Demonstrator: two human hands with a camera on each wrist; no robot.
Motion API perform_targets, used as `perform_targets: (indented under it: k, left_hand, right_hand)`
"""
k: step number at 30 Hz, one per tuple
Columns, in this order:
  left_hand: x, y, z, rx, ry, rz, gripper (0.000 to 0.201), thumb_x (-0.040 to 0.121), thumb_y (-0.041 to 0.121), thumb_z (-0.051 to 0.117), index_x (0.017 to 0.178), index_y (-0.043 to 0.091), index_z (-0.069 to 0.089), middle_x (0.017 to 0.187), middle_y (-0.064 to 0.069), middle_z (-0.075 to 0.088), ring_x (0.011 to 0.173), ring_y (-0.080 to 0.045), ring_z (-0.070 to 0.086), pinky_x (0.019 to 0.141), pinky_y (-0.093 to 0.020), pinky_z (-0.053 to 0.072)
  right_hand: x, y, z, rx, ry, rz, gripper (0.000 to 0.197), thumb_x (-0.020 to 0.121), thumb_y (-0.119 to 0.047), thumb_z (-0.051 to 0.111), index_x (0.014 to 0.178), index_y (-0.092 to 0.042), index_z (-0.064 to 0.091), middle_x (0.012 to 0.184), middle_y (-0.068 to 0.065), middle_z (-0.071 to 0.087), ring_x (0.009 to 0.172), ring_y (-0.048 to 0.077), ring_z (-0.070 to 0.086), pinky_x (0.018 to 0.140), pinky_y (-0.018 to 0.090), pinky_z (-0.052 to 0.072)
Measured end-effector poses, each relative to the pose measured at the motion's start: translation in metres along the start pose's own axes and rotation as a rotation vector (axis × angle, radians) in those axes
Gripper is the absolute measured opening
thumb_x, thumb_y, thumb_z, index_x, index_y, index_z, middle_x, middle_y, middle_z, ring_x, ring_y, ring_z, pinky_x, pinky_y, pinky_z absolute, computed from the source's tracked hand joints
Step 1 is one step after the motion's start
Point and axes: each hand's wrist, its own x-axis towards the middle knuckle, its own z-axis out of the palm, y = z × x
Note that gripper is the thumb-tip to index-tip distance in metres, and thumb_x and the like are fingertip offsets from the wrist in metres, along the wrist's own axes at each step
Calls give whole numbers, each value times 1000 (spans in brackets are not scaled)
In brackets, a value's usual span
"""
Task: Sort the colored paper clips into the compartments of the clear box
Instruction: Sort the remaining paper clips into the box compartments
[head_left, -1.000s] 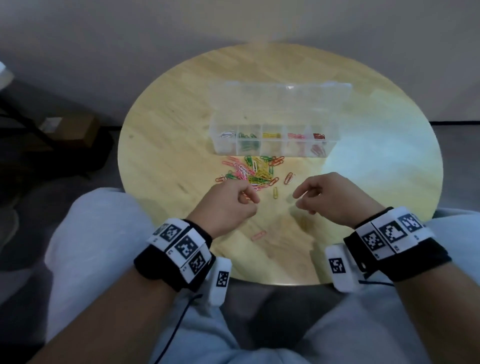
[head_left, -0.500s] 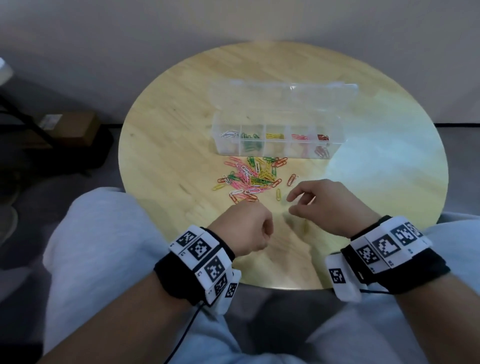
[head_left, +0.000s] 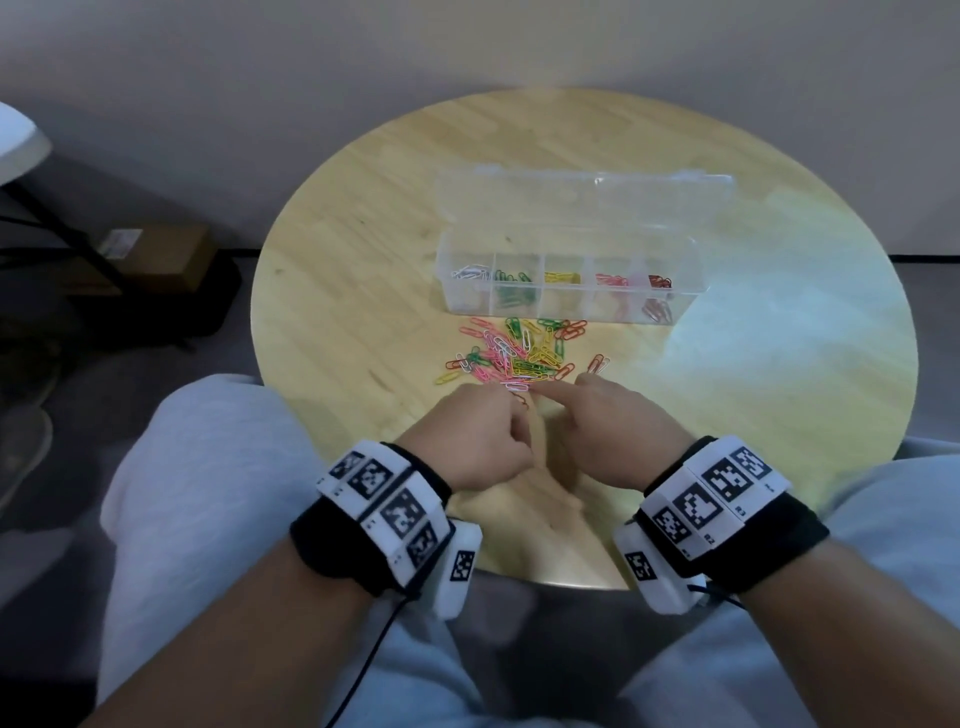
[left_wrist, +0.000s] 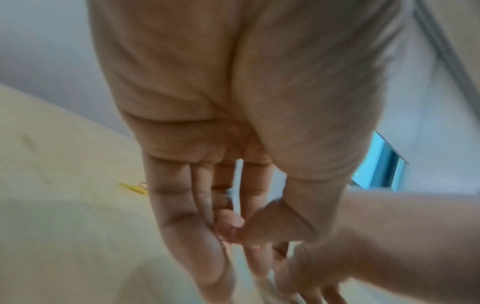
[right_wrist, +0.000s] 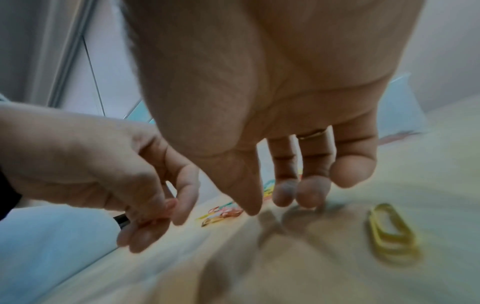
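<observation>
Colored paper clips (head_left: 519, 353): lying heaped on the desk (head_left: 363, 291) before the clear box (head_left: 569, 280).
Left hand (head_left: 475, 441): fingers curling, grip unclear.
Right hand (head_left: 618, 431): forefinger pointing, holding nothing.

- The head view looks forward and down from above onto the round tabletop (head_left: 363, 260).
- Each wrist view looks along its palm, close above the tabletop.
- All three share the loose clip pile (head_left: 519, 353).

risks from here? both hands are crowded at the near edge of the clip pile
1. The left hand and right hand nearly touch, so they may bump or block each other's pick.
2. The clips in the pile overlap, so pulling one could drag out wrong colors.
3. A yellow clip lies apart from the pile beside the right hand and could get brushed toward the table edge.
</observation>
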Motion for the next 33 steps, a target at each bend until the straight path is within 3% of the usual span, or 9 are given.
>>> perform_targets:
  k: [4, 7, 10, 13, 17, 21, 23, 29, 33]
  left_hand:
    - [5, -14, -17, -139, 160, -46, 14, 81, 15, 59, 71, 13, 69, 73, 3, 68, 70, -12, 59, 62, -24, 43]
    - [9, -22, -24, -212, 235, -67, 26, 86, 12, 47, 72, -5, 60, 59, -8, 52, 52, -16, 40, 51, -29, 30]
    - [14, -25, -25, -251, 279, -90, 30, 90, 11, 43, 75, -8, 60, 42, 10, 43, 40, -6, 37, 43, -23, 24]
    - [16, -25, -23, -165, 284, -92, 20, 90, 18, 54, 81, 9, 69, 55, 10, 58, 52, -2, 50, 47, -22, 31]
    - [17, -28, -18, -77, 245, -131, 13, 81, 18, 69, 84, 31, 71, 59, 11, 50, 54, -9, 48, 50, -24, 32]
    - [17, -28, -16, -37, 259, -137, 12, 82, 23, 72, 90, 32, 73, 104, 9, 67, 80, -19, 62, 61, -24, 37]
    - [18, -27, -15, -17, 262, -155, 10, 83, 27, 72, 89, 35, 73, 114, 1, 69, 89, -22, 64, 65, -24, 39]
    - [18, -22, -10, 49, 269, -203, 7, 82, 29, 70, 86, 34, 73, 108, 6, 71, 90, -20, 65, 73, -28, 50]
    - [19, -20, -6, 63, 245, -219, 7, 80, 35, 74, 81, 29, 71, 88, 7, 70, 86, -18, 64, 70, -27, 49]
  right_hand:
    - [0, 8, -6, 36, 43, 44, 38, 90, -22, 49, 124, -34, 61, 118, 1, 58, 110, 22, 55, 92, 39, 49]
    - [-1, 11, -8, 85, 99, 54, 36, 93, -19, 45, 123, -33, 60, 114, 1, 60, 98, 21, 59, 84, 37, 51]
    - [0, 10, -6, 81, 123, 36, 38, 94, -21, 47, 126, -37, 59, 112, 0, 61, 95, 22, 61, 81, 38, 53]
    - [2, 8, -1, 39, 109, 17, 34, 92, -24, 50, 117, -41, 66, 110, -3, 65, 97, 21, 62, 82, 36, 54]
    - [3, 9, 0, 19, 118, 74, 18, 87, -32, 64, 99, -41, 74, 97, -8, 69, 87, 17, 65, 76, 34, 57]
    - [3, 8, 1, 23, 118, 117, 4, 82, -36, 72, 83, -35, 76, 86, -6, 69, 77, 17, 64, 70, 33, 57]
    - [2, 7, 2, 5, 114, 125, 4, 81, -35, 72, 81, -32, 74, 85, -6, 68, 77, 17, 64, 67, 30, 55]
    - [-1, 2, 6, -113, 92, 165, 27, 82, -46, 61, 81, -19, 64, 79, -2, 63, 73, 20, 62, 62, 29, 51]
    - [-2, 5, 2, 24, 89, 157, 28, 88, -36, 47, 68, -18, 52, 73, -1, 57, 73, 23, 57, 62, 31, 44]
